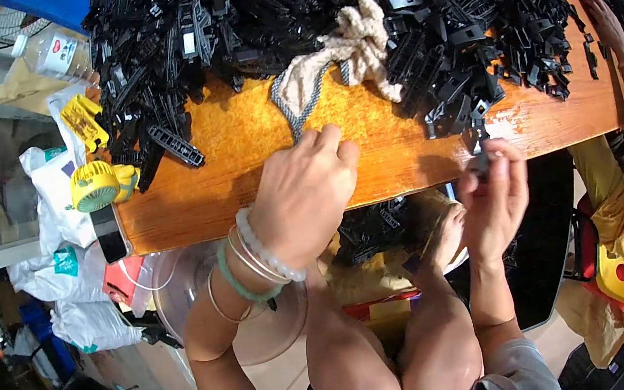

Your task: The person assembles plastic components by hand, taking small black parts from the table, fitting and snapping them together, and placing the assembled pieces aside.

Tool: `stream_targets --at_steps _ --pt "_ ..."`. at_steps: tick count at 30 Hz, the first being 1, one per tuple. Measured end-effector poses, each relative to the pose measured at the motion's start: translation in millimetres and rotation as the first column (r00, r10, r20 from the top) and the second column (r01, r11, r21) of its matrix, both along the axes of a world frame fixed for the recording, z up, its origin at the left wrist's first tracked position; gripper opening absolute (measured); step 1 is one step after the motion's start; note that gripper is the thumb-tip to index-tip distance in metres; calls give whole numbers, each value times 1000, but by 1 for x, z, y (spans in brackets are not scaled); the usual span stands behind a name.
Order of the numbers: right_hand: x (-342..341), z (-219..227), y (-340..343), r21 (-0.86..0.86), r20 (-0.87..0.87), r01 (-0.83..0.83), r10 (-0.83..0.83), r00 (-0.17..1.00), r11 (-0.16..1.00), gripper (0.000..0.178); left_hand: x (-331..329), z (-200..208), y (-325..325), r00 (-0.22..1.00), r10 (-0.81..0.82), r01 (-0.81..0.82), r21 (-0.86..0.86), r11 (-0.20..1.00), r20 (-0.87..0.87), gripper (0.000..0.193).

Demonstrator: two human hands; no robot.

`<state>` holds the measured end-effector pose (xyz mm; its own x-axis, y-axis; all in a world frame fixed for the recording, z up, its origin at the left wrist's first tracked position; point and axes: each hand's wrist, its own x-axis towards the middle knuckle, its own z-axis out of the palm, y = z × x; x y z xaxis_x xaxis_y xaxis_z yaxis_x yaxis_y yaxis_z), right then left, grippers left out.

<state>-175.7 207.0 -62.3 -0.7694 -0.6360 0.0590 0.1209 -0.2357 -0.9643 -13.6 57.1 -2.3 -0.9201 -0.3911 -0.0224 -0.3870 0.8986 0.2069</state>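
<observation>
My left hand [310, 195], wearing several bracelets at the wrist, is closed with its knuckles up over the front part of the wooden table [222, 144]. Its fingertips are hidden, so what they hold, if anything, does not show. Right by those knuckles ends the grey-trimmed corner of a crumpled cream cloth [366, 43]. At the table's front edge, my right hand [499, 202] pinches a small black plastic part [478, 142] between thumb and fingers. Beyond it spreads a big heap of black plastic parts [459, 41], some long and ribbed, some short clips.
On the left lie a yellow handheld fan [97, 186], a phone [108, 234], a yellow plastic piece [83, 122] and a plastic bottle [57, 54]. Below the table are a clear round tub [261, 338] and more black parts [375, 230]. Another person's hand [605, 22] rests at the far right.
</observation>
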Motion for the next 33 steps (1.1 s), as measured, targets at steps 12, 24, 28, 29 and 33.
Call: stream_targets --at_steps 12,24,28,29,33 --pt "3 13 -51 383 -574 -525 641 509 760 35 58 -36 8 890 268 -188 238 953 -369 29" --pt "-6 13 -64 439 -657 -537 665 355 720 27 50 -38 12 823 312 -148 351 925 -475 21" --pt "2 12 -64 455 -692 -512 651 312 729 30 42 -41 12 830 259 -84 347 934 -495 20" --pt "5 14 -59 491 -701 -454 647 301 743 33 43 -42 10 842 254 -100 325 940 -476 21" --pt "3 14 -30 473 -620 -610 732 281 635 35 38 -24 -2 906 205 -36 414 909 -371 28"
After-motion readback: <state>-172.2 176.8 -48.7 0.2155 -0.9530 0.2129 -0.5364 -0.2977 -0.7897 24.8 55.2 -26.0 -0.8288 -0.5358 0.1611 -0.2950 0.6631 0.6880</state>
